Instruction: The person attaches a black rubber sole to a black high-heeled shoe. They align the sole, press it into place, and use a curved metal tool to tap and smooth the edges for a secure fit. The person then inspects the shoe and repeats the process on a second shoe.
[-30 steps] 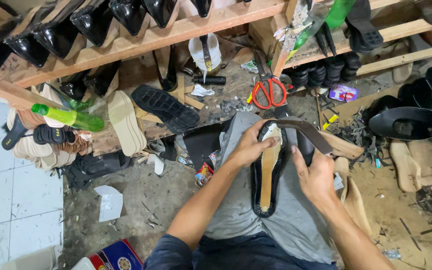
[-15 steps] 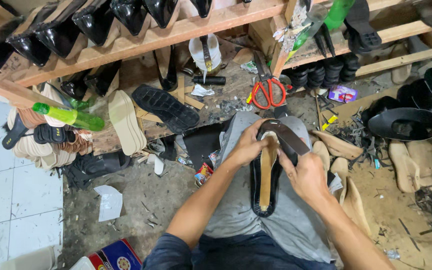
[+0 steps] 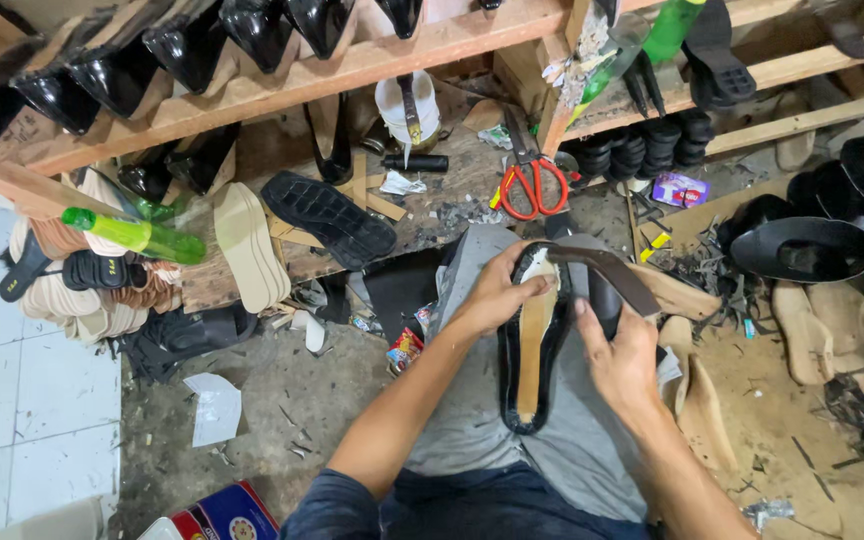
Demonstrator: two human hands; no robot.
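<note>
Both hands work one piece on your lap. Your left hand (image 3: 497,290) pinches the toe end of the unfinished shoe (image 3: 535,340), fingers curled narrow over its far rim. Your right hand (image 3: 620,360) clamps the right flank, thumb pressed up along the black edge, fingers wrapped out of sight behind it. A brown strap (image 3: 607,272) arches over the top right of the piece; whether the right fingers also grip it, you cannot tell.

Location — the shoe rests on your grey-clad thigh (image 3: 482,400), just in front of the wooden bench (image 3: 422,215) where red-handled scissors (image 3: 529,185) and a black treaded sole (image 3: 329,215) lie.

Handling, as a judgement: light, one-hand weight. The tan insole board (image 3: 534,335) looks stiff along its length, while the glossy black upper around it looks pliable and probably slick — expect it to slide under dry fingers. Hold at the rim where upper meets insole, near toe and waist. Avoid pulling on the strap alone; it looks thin and only partly fixed.

Orientation — long axis runs nearly straight away from you, tipped slightly right at the far end. The white-tipped end under your left fingers points to the bench; the other end points back at your body. Insole face up, towards you.
</note>
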